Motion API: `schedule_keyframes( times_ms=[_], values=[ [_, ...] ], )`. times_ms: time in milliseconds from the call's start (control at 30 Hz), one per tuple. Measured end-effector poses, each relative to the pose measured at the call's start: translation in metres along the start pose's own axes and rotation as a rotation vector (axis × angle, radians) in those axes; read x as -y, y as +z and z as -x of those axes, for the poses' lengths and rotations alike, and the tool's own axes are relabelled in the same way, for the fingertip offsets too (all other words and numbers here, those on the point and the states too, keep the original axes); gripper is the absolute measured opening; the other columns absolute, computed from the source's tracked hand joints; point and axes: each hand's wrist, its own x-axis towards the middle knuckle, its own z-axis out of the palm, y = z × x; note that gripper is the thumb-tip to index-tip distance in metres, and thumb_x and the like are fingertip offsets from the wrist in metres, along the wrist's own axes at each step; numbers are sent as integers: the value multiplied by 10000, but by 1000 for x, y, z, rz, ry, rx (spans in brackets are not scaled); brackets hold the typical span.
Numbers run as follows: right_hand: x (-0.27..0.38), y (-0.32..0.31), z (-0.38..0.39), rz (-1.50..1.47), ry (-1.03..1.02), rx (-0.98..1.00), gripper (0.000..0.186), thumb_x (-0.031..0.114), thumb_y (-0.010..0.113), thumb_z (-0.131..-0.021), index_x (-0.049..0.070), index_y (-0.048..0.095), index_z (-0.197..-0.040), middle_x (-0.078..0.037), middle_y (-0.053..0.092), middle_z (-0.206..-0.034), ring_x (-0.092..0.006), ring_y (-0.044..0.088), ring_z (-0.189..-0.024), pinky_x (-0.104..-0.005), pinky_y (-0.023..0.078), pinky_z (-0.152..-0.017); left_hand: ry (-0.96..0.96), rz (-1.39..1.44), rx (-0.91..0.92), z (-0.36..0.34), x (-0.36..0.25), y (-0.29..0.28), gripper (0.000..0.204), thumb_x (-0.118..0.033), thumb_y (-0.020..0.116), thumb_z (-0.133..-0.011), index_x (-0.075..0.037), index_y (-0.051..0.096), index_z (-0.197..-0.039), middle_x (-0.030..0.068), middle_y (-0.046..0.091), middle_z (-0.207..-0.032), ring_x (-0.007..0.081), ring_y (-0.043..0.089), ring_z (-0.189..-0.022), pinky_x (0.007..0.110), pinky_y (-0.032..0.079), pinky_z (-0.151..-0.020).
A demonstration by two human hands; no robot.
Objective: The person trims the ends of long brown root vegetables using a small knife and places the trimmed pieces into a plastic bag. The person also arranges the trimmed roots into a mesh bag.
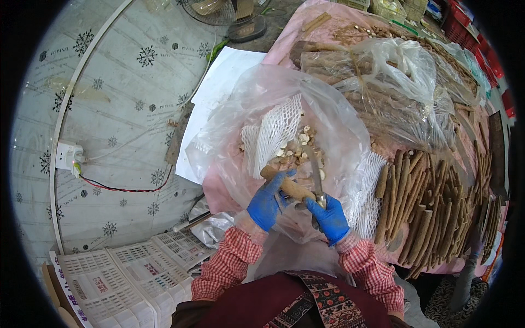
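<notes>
My left hand, in a blue glove, is closed round a short, thick piece of brown yam. My right hand, also gloved in blue, grips a knife by its handle. Its blade points away from me, close to the near right end of the yam. Both hands are above the near side of a clear plastic bag spread wide. Inside it lie small cut yam pieces with pale faces and a white foam net.
Long yams lie in rows on the right of the pink-covered table. Beyond them, a plastic-wrapped bundle rests. A fan stands at the far edge. Left are a wall socket and stacked printed cartons. Another person's arm shows lower right.
</notes>
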Motion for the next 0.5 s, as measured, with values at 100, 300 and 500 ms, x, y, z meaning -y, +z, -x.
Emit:
schedule_keyframes(
  times_ms=[100,300,500],
  values=[
    [3,-7,2,28,-185,-20,294,151,681,-893,14,630,-1147,-32,687,-874,-80,552,-612,-235,457,-539,44,-179,112,1,5,-4,403,-243,553,-967,-1,494,-1284,125,559,-1227,231,591,-1066,404,530,-907],
    [10,-10,10,52,-326,-322,175,98,676,-884,1,635,-1024,-74,690,-864,-115,614,-739,-278,505,-679,49,174,134,4,16,-3,406,-213,565,-950,10,494,-1282,150,580,-1218,264,592,-1114,410,552,-906],
    [9,0,22,882,-747,-475,221,218,720,-818,91,546,-869,-108,571,-778,-319,609,-626,-397,482,-534,35,555,130,12,24,5,421,-172,559,-951,-6,482,-1330,165,570,-1268,288,588,-1134,394,544,-925]
  ],
)
